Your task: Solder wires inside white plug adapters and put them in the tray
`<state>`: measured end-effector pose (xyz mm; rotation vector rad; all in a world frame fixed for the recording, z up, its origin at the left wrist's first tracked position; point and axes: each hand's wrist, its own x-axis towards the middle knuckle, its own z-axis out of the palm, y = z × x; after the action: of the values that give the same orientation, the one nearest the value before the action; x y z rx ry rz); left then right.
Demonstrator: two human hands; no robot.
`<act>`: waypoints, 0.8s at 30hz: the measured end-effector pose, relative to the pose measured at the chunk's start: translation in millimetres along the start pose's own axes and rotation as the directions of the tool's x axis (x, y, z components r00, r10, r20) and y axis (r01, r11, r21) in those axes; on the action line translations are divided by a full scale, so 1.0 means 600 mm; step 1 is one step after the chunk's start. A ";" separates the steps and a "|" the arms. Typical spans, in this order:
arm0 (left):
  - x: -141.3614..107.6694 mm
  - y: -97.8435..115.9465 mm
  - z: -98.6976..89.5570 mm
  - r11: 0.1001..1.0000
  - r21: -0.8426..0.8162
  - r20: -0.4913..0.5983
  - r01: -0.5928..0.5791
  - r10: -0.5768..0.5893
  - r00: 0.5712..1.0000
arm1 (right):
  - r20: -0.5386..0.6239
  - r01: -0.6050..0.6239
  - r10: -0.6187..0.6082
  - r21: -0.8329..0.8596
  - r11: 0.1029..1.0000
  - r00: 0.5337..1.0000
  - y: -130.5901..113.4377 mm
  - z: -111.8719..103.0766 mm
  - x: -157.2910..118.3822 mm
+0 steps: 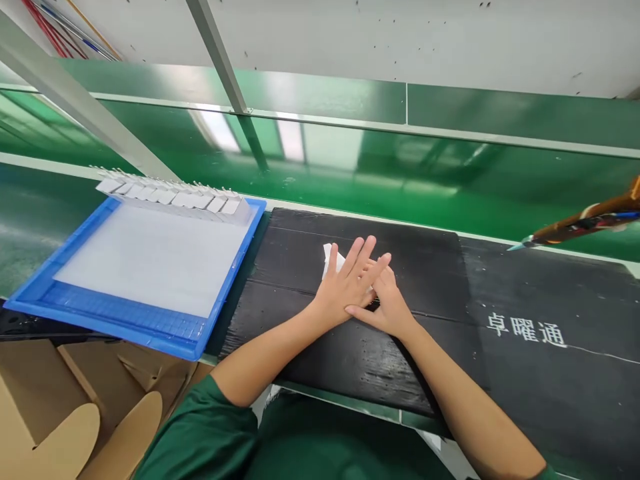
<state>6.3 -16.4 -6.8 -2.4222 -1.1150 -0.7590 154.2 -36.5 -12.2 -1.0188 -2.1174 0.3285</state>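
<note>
On the black mat, my left hand (346, 288) lies palm down with its fingers spread apart. Under it, a small white piece that looks like folded paper or card (328, 256) shows at the upper left; most of it is hidden. My right hand (391, 308) is tucked partly beneath the left one. Its fingers curl at the white piece's right side, where a bit of white shows between the hands, while its thumb reaches across below the left palm. The right fingertips are largely covered.
To the left, a blue tray (203, 337) holds a white sheet (155, 250) and a row of small white folded pieces with thin pins (185, 199). Cardboard (65, 393) stands below it. A brown, pen-like tool (585, 223) hangs at right above the black mat (320, 360). Behind runs a green channel (320, 187).
</note>
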 end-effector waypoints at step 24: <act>-0.003 0.007 -0.005 0.954 -0.282 0.269 0.099 -0.020 0.963 | -0.037 -0.206 0.210 0.105 0.973 0.977 0.000 -0.001 -0.002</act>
<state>7.7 -21.5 -6.0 -2.8171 -1.2562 -0.6753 155.1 -37.2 -12.6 -1.1798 -1.9342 0.5030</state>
